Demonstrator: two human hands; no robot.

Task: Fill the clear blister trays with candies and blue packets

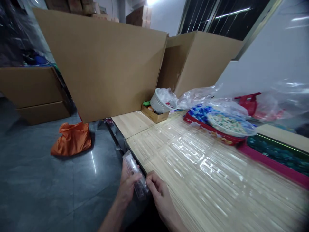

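Note:
My left hand (126, 188) and my right hand (160, 195) both grip a small clear plastic case (136, 175) just off the near-left edge of the wooden table (137, 124). The left hand's fingers wrap round the case from the left. From the right, thumb and fingers of the right hand pinch its lower end. A large sheet of clear moulded plastic trays (205, 161) covers the tabletop beside my hands.
Red trays of coloured sweets (217, 124) lie under plastic bags at the right. A white basket (160, 101) sits on a small cardboard box (154, 115). Big cardboard cartons (103, 61) stand behind. An orange bag (72, 138) lies on the grey floor.

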